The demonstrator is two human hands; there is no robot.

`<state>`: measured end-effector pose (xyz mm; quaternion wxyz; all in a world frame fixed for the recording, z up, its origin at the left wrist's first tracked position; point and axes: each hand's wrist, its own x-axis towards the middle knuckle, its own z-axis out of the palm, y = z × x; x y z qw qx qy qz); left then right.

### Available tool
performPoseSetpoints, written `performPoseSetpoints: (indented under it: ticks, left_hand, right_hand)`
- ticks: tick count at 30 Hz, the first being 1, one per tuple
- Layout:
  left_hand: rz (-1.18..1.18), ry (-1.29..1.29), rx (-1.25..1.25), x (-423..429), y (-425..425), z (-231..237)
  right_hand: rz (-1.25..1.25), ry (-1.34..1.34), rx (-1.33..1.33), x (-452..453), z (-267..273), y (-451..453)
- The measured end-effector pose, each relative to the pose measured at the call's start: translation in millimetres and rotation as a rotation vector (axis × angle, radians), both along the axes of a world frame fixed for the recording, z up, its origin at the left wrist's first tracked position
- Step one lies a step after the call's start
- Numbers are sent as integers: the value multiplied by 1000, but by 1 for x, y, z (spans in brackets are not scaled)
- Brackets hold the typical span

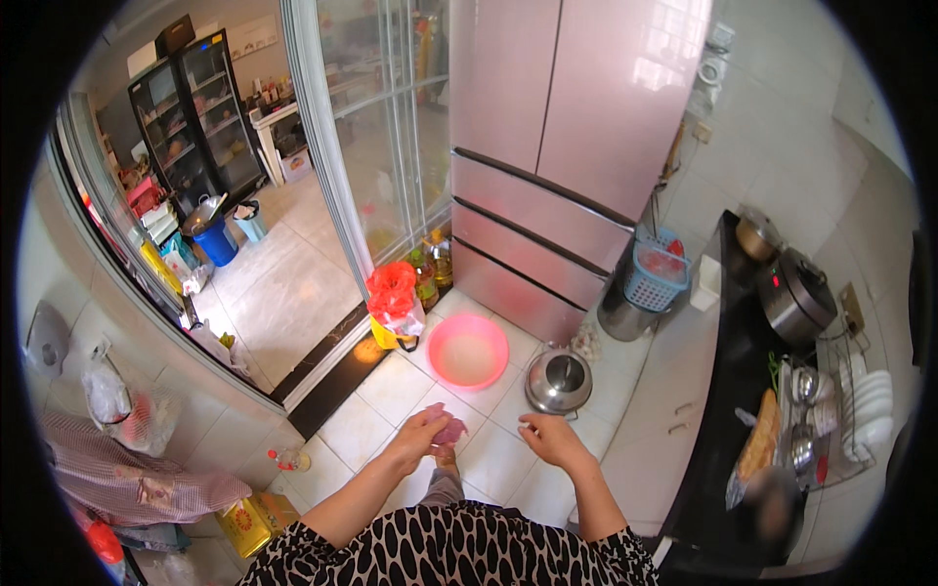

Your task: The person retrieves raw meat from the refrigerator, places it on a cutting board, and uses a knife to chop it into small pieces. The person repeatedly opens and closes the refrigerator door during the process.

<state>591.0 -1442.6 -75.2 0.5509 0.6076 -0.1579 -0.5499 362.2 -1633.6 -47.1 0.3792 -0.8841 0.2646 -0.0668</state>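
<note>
My left hand (416,442) grips a limp pink piece of what looks like raw meat (451,432), held above the tiled floor. Part of it is covered by my fingers. Across from it, my right hand (553,441) hangs in the air with its fingers loosely bent and apart, and nothing shows in it. Beyond my left hand a pink plastic basin (469,355) with cloudy liquid stands on the floor. A lidded stainless steel pot or kettle (558,381) stands on the floor just past my right hand.
A pink fridge (527,212) rises behind the basin. Oil bottles (438,260) and a red plastic bag (390,289) stand beside the sliding door. Along the right runs a black counter (703,439) with a rice cooker (795,297) and bread (760,436). A small bottle (293,460) is on the left.
</note>
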Motion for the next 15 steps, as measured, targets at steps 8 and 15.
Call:
performPoseSetpoints:
  ticks: [8, 15]
  left_hand:
    - [268, -25, -19, 199, -106, 9]
    - [291, 64, -115, 291, -219, 49]
  right_hand:
    - [-336, -447, 864, 139, 36, -197]
    - [-525, -873, 1189, 243, 35, -432]
